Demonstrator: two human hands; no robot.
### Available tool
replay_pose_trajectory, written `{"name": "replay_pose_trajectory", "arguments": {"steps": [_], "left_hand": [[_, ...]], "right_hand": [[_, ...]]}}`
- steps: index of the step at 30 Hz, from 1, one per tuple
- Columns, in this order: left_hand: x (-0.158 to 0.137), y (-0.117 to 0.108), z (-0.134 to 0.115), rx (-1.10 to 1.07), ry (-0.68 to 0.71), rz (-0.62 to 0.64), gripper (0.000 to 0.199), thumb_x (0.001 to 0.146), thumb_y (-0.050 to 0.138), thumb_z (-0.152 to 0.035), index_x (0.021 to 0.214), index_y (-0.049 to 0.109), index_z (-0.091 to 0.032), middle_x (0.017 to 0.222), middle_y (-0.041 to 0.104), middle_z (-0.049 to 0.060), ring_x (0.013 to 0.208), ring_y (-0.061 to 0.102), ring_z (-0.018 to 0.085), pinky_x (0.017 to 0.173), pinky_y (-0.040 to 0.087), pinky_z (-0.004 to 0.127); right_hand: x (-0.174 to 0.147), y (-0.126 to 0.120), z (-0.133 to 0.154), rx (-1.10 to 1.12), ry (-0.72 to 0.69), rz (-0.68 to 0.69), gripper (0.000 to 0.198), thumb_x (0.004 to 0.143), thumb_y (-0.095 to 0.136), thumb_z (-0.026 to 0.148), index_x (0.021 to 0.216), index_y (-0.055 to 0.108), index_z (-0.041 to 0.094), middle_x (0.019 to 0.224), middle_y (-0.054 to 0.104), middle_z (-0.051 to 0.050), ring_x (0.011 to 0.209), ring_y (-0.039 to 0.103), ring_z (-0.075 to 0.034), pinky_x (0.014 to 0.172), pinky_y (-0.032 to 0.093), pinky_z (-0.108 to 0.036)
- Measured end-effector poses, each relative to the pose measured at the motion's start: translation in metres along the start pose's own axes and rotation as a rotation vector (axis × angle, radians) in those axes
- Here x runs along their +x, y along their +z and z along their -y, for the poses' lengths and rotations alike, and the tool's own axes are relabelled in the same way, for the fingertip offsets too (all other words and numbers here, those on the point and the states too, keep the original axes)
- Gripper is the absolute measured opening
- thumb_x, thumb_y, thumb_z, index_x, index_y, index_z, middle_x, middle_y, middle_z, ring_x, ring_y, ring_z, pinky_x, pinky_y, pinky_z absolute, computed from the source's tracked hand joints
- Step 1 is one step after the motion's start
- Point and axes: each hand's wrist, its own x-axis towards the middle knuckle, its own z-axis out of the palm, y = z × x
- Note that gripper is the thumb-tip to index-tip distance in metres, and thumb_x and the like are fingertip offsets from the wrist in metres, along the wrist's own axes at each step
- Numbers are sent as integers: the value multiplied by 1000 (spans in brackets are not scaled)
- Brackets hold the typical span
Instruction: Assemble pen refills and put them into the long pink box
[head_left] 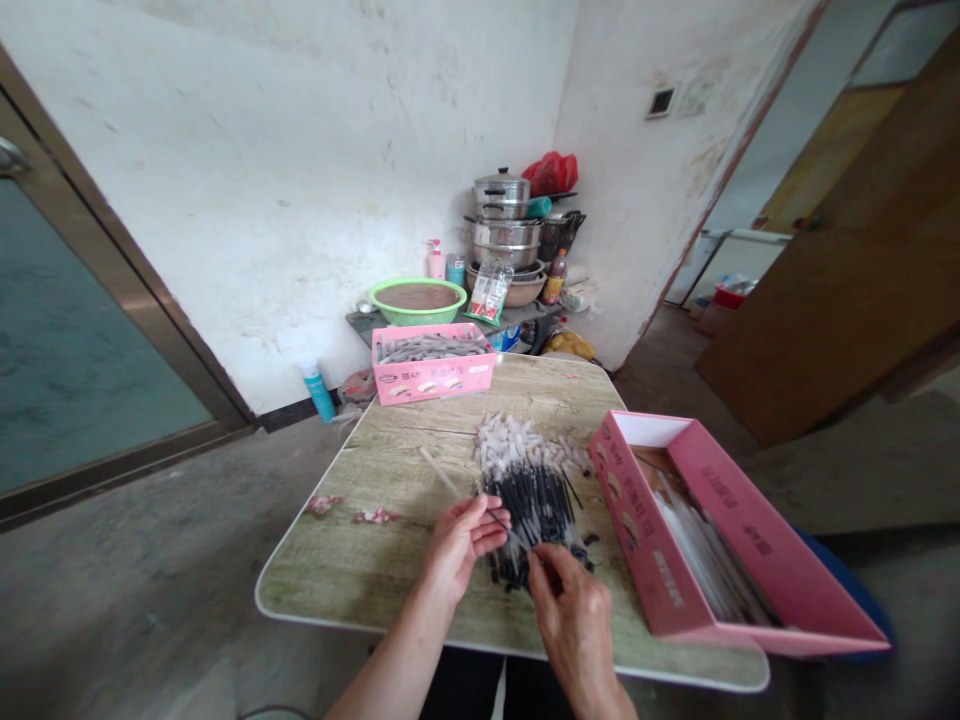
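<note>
My left hand is closed with thumb and fingers on a thin dark stick. From it a pale, translucent stretch runs toward my right hand, whose fingertips are pinched together at its end; whether it is one piece cannot be made out. Beneath and beyond both hands lies a pile of thin black sticks, some with clear parts. Behind that pile is a heap of short whitish translucent pieces. A single clear tube lies on the table just beyond my left hand.
A wood-patterned table bears everything. At its far edge stands a pink box full of greyish tubes. On the right, a larger pink box holds long translucent tubes. Behind, a low stand carries a green basin and stacked pots.
</note>
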Motion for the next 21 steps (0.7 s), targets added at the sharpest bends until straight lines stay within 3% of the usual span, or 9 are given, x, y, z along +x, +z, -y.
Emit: {"name": "replay_pose_trajectory", "arguments": {"steps": [2,4,7,9,11,14,17,21], "left_hand": [[-2,-6,1,150,-30,68,36,74,68,-44,83,69,-9,73,72,16,62,68,21,55,52,27],[0,-15,-7,372,73,31,32,72,69,-43,75,69,-11,59,68,10,47,62,17,46,45,24],[13,-31,-34,685,488,-296,18,67,73,-31,80,70,-18,57,63,2,46,57,14,52,42,23],[26,-37,-50,866,686,-492,33,67,73,-28,100,68,-22,67,65,3,63,62,19,66,43,26],[40,-38,-58,949,695,-536,48,65,75,-29,111,63,-21,69,65,4,74,64,25,75,43,29],[60,-32,-53,863,599,-519,58,58,81,-26,112,62,-19,72,67,7,89,64,31,80,42,31],[71,-29,-46,687,523,-540,54,53,82,-16,103,63,-20,76,68,8,101,61,32,82,42,29],[73,-34,-48,570,444,-531,41,53,76,-4,89,64,-21,72,68,7,103,61,30,81,43,27]], "right_hand": [[-1,0,-6,-4,26,12,35,92,45,40,84,68,15,71,71,-9,58,66,-17,58,47,-21],[-2,-2,-11,-1,61,15,36,91,45,43,83,68,15,69,71,-8,58,66,-17,55,46,-21],[-3,-5,-17,7,105,-2,38,89,47,46,83,69,16,65,70,-6,54,65,-17,52,46,-21],[-3,-6,-18,17,125,-5,38,89,47,47,81,68,16,63,69,-5,51,63,-16,50,45,-21],[-5,-5,-18,32,133,2,37,89,47,46,81,68,16,64,69,-5,51,63,-16,50,46,-21],[-9,-4,-19,56,130,17,35,89,48,44,82,68,16,67,70,-6,56,65,-18,53,47,-22],[-14,-5,-23,74,140,25,33,89,49,42,82,68,17,69,71,-6,58,66,-18,54,48,-22],[-18,-6,-26,86,163,8,31,88,50,42,81,68,17,68,70,-5,57,65,-17,55,48,-21]]}}
